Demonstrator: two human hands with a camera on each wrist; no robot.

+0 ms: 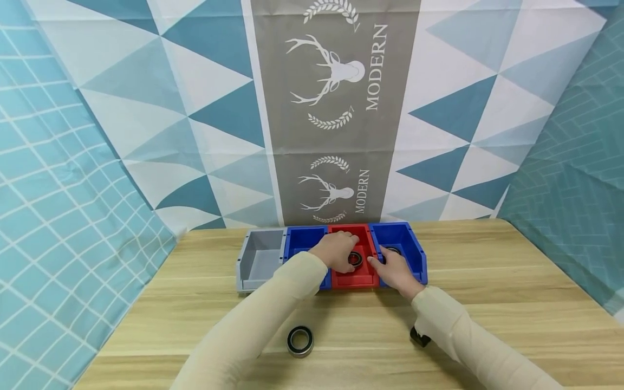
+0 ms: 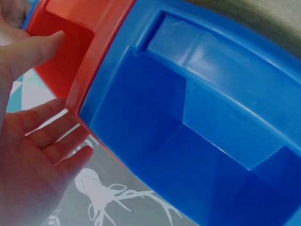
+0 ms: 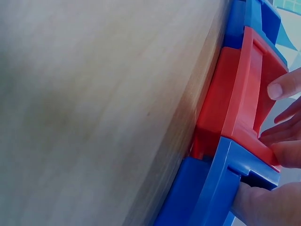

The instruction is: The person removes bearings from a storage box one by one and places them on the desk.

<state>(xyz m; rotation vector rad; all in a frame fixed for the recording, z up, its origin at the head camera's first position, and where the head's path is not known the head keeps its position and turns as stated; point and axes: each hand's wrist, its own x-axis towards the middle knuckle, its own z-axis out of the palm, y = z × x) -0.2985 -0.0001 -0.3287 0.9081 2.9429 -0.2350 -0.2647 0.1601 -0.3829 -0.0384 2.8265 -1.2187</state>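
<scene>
Cream sleeves [image 1: 253, 319]; beyond them, the red bin [image 1: 355, 280], long axis pointing away.

"What can we read here?"

"One word, twice: MODERN, in white capitals on the grey-brown band [image 1: 336, 143] of the patterned backdrop [image 1: 219, 76]."

"How do the two stand for us?"

"Both are turned sideways, so we read them from bottom to top; the upper word [image 1: 377, 67] looks larger than the lower word [image 1: 362, 191]."

"And signs?"

"Beside each word we see a white deer's head [image 1: 345, 71] between leafy sprigs [image 1: 330, 120]. Tiny marks by the upper sprigs we can't make out."
</scene>
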